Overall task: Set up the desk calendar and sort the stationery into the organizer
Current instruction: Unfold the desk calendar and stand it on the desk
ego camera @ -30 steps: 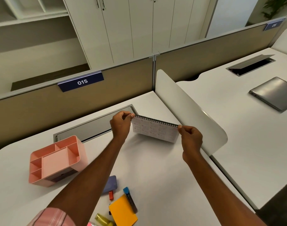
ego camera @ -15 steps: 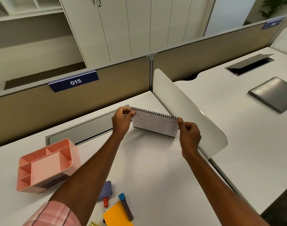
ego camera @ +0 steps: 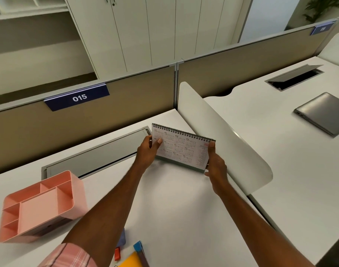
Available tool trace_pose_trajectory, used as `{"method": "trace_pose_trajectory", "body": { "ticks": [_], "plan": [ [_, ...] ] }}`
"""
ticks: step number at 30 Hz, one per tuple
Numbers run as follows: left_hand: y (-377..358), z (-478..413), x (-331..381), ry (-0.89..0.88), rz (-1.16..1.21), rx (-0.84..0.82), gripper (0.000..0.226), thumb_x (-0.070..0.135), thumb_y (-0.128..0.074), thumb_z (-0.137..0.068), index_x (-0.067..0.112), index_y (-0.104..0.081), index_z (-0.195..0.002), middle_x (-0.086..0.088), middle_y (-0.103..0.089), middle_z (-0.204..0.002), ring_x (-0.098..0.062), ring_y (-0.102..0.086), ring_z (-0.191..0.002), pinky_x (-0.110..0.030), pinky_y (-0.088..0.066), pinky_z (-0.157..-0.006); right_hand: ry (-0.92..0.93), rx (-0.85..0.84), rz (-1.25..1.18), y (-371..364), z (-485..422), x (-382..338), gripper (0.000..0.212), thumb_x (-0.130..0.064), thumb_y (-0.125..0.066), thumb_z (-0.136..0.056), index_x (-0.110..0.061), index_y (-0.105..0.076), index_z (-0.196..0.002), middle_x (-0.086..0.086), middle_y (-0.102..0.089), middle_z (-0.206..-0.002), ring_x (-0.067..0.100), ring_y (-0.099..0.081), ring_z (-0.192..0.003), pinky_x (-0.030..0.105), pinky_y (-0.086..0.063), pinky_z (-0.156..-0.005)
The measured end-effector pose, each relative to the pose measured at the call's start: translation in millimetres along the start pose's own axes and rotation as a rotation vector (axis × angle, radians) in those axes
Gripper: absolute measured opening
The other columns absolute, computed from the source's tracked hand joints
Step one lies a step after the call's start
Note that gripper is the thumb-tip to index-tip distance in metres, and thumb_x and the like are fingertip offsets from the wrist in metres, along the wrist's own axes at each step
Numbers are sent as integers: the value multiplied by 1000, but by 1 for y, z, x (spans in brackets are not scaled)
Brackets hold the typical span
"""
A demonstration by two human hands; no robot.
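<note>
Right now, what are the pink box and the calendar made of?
The pink organizer looks like plastic: smooth, matte, molded walls with rounded corners. The calendar seems printed paper pages on a stiffer grey card base, probably cardboard, joined by a dark wire spiral, likely metal.

A white desk (ego camera: 174, 209) carries a pink organizer (ego camera: 39, 207) and scattered stationery (ego camera: 138, 247).

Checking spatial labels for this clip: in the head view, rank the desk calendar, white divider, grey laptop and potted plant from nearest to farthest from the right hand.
1. Desk calendar: held by the right hand at its right edge.
2. White divider: just right of the hand.
3. Grey laptop: on the neighbouring desk, farther right.
4. Potted plant: beyond the partition, top right.
</note>
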State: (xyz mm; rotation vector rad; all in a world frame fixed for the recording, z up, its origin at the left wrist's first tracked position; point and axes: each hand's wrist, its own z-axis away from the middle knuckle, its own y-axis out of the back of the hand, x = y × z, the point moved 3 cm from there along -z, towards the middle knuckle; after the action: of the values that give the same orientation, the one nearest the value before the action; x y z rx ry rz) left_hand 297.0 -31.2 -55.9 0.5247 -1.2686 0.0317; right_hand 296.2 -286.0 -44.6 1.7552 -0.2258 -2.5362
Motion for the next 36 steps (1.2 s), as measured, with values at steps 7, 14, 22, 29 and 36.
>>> {"method": "trace_pose_trajectory", "body": {
  "ticks": [7, 14, 22, 29, 36],
  "plan": [
    [-8, 3, -17, 72, -28, -124, 65, 72, -36, -97, 29, -47, -144, 5, -59, -132, -22, -54, -118, -51, -57, -97, -60, -92, -12, -9, -4, 7, 72, -94, -26, -79, -43, -70, -102, -3, -77, -100, 22, -72, -95, 43, -59, -77],
    [-6, 2, -20, 114, -9, -172, 65, 77, -34, -94, 40, -43, -146, 7, -57, -136, -27, -51, -131, -59, -48, -105, -113, -213, -11, -8, -9, 11, 71, -101, -24, -68, -57, -62, -109, -3, -72, -121, 26, -66, -114, 51, -63, -80],
    [-5, 2, -32, 147, 22, -188, 90, 97, -36, -75, 44, -44, -149, 8, -58, -146, -28, -51, -137, -65, -42, -111, -150, -221, 25, -8, -9, 16, 66, -99, -18, -74, -62, -63, -106, -7, -73, -118, 25, -64, -114, 44, -54, -79],
    [-6, 6, -34, 166, 84, -160, 93, 99, -41, -71, 42, -50, -144, 10, -61, -141, -25, -54, -131, -62, -41, -112, -154, -210, 23, -10, -6, 19, 73, -102, -20, -68, -59, -60, -112, -5, -70, -126, 27, -62, -117, 46, -55, -80],
    [1, 14, -22, 193, 196, -131, 88, 90, -32, -80, 28, -55, -138, -1, -65, -132, -28, -58, -121, -35, -49, -77, -138, -155, -17, -11, 1, 25, 68, -92, -18, -82, -54, -50, -129, -5, -63, -138, 27, -55, -127, 42, -49, -80]
  ]
}}
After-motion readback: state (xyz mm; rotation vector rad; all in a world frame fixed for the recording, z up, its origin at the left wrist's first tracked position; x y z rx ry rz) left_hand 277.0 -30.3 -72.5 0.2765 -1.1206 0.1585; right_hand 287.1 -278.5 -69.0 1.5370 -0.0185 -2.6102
